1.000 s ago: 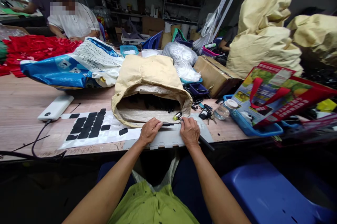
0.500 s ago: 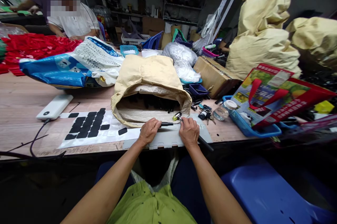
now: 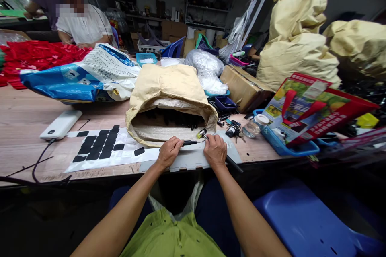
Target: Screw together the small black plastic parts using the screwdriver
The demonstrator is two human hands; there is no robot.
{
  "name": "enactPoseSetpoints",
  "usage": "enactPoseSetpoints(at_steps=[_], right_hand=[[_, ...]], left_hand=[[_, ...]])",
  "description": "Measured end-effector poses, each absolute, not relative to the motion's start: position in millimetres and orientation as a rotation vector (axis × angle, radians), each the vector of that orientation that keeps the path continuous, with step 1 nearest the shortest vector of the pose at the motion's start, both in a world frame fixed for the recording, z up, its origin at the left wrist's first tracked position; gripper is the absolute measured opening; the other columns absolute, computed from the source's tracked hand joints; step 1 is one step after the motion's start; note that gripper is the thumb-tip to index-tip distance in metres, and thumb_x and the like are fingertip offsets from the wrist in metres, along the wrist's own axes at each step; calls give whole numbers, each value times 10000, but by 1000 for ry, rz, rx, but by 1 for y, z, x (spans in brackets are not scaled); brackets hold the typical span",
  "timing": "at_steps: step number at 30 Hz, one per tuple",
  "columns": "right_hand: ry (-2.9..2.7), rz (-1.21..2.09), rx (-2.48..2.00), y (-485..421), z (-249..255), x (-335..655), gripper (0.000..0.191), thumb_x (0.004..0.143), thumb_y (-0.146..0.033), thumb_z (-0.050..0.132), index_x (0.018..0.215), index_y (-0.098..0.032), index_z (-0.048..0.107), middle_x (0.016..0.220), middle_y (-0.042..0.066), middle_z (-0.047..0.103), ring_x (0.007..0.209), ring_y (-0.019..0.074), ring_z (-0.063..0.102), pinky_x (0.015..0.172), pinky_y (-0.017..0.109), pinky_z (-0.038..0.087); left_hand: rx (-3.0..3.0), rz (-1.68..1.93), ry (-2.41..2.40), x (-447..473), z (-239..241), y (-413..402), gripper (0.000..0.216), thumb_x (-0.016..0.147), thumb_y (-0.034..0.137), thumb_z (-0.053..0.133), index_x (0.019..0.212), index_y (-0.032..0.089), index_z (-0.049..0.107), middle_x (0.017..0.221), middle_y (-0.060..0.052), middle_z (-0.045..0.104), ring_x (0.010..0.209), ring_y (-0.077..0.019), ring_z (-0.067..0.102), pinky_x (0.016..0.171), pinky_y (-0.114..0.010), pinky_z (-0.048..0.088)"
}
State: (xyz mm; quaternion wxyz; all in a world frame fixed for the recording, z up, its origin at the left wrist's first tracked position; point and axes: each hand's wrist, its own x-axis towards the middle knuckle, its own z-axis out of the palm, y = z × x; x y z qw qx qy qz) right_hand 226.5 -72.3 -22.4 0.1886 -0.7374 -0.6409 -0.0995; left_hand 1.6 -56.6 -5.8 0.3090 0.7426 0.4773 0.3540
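Note:
My left hand (image 3: pixel 169 153) is closed on a slim black stick-like piece (image 3: pixel 189 142), which points right over the grey board (image 3: pixel 193 161). A thin line runs from the piece's end toward my right hand (image 3: pixel 215 150). That hand is closed round a tool with a long black handle (image 3: pixel 234 164) sticking out below the palm. A bit of metal shows at its fingertips; the tool's kind I cannot make out. Just behind both hands gapes a tan sack (image 3: pixel 169 84) with dark pieces inside. By its mouth lies a small yellow-green item (image 3: pixel 201 133).
Black rounded patches (image 3: pixel 99 144) lie on a white sheet at left, near a white power bank (image 3: pixel 61 123). Keys (image 3: pixel 240 135), a clear jar (image 3: pixel 251 129) and a blue basket (image 3: pixel 289 146) stand right. A co-worker in white (image 3: pixel 84 27) sits across the table.
The whole view has shifted slightly to the left. Both hands keep nearly the same place and grip, and no object has visibly moved on the table.

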Motion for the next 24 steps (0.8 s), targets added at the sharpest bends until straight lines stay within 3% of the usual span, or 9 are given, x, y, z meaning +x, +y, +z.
enactPoseSetpoints(at_steps=[6, 10, 13, 17, 21, 24], right_hand=[[-1794, -289, -2079, -73, -22, 226, 227, 964, -262, 563, 1170, -237, 655, 1037, 69, 607, 964, 228, 481, 772, 329, 277], [-1793, -290, -2085, -73, -21, 225, 229, 959, -259, 576, 1172, -233, 655, 1038, 70, 609, 970, 230, 482, 771, 330, 275], [-1787, -287, -2090, -73, -20, 224, 230, 953, -253, 585, 1171, -233, 656, 1039, 69, 609, 970, 230, 484, 771, 333, 275], [-1780, -300, -2087, -73, -20, 224, 233, 951, -252, 592, 1175, -241, 653, 1035, 60, 612, 966, 228, 490, 772, 337, 282], [-1782, -313, -2087, -73, -20, 224, 229, 956, -255, 584, 1173, -238, 653, 1035, 64, 610, 960, 227, 492, 767, 337, 286], [-1785, -318, -2088, -73, -21, 225, 231, 954, -258, 584, 1174, -234, 650, 1042, 71, 611, 961, 231, 494, 765, 338, 287]], left_hand=[[1839, 823, 1049, -13, -4, -141, 303, 1010, 455, 475, 1086, 240, 675, 1017, -44, 719, 932, -197, 645, 862, -293, 467], [1703, 539, 1040, -23, -49, -195, 384, 1006, 523, 438, 1106, 244, 682, 831, -29, 715, 770, -189, 650, 748, -286, 469], [1549, 377, 1287, -24, -100, -205, 401, 997, 519, 417, 997, 216, 680, 717, -16, 690, 737, -205, 659, 721, -292, 464], [1479, 14, 1670, -18, -145, -194, 361, 971, 399, 456, 723, 201, 629, 852, -77, 730, 912, -254, 698, 788, -316, 461], [1536, -18, 1594, -10, -133, -190, 212, 913, 355, 558, 898, 184, 683, 946, -86, 731, 928, -238, 681, 774, -304, 466], [1595, 42, 1145, -6, -88, -182, 251, 845, 381, 649, 1011, 202, 708, 891, -32, 729, 796, -177, 650, 687, -257, 464]])
